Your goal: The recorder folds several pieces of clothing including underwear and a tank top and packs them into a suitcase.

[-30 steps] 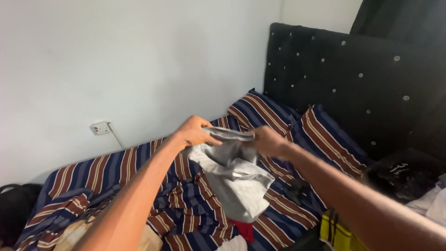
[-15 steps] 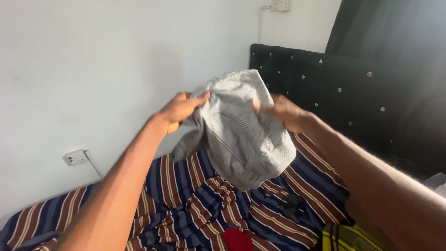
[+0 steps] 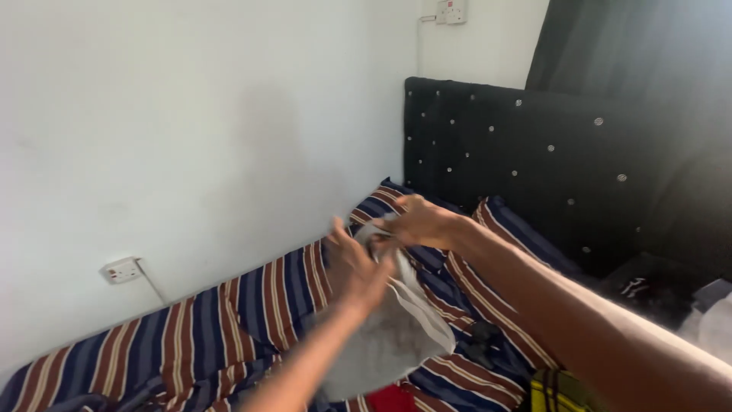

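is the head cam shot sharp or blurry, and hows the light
Head view: the left hand and the grey cloth are smeared by motion blur; the right hand is a bit crisper. Soft daylight washes the white wall evenly, with a faint shadow patch near the black studded headboard, whose studs catch small glints. The striped bedsheet stays readable; the lower right corner is hazy.

Both my arms stretched out front, left hand fingers spread, right hand curled shut just beside it.

Striped bed bears a red cloth and striped pillows
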